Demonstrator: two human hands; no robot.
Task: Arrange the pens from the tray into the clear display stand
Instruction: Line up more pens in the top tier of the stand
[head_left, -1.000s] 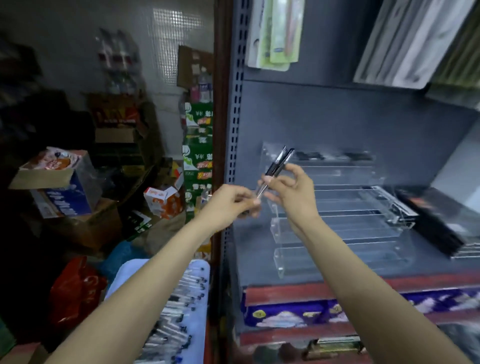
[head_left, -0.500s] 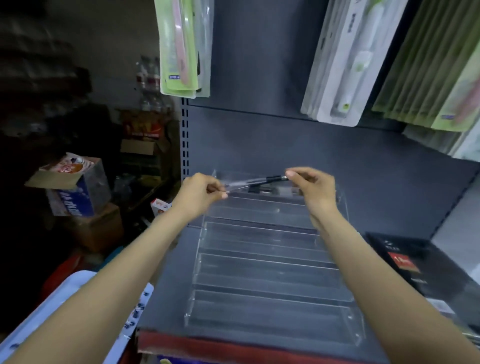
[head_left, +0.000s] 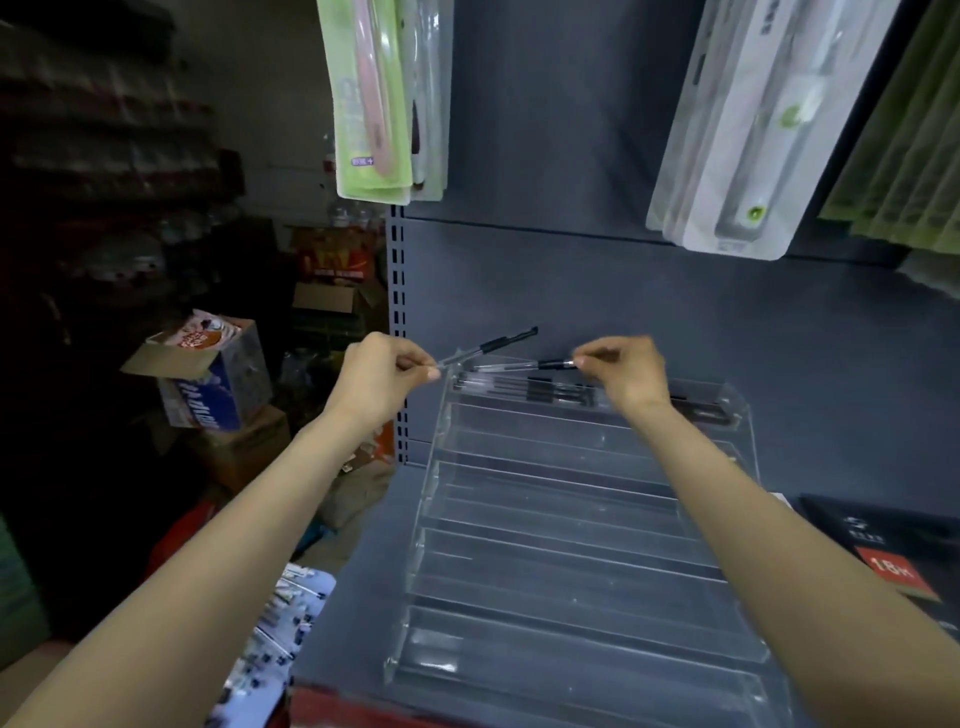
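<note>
Pinch grips both sides: left hand (head_left: 382, 375) holds one pen (head_left: 488, 347) by tip, right hand (head_left: 626, 370) another pen (head_left: 524, 366) by cap. Pair, joined half-second ago, now split, right pen lowering over top tier of clear display stand (head_left: 571, 519); placement imminent.

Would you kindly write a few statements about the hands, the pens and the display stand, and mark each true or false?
1. The left hand pinches a pen by its tip end. True.
2. The right hand is empty. False: it pinches a second pen.
3. The top tier of the clear display stand already holds pens. True.
4. The stand's bottom tier is full of pens. False: no pens show there.
5. The tray sits lower left of the shelf. True.
</note>
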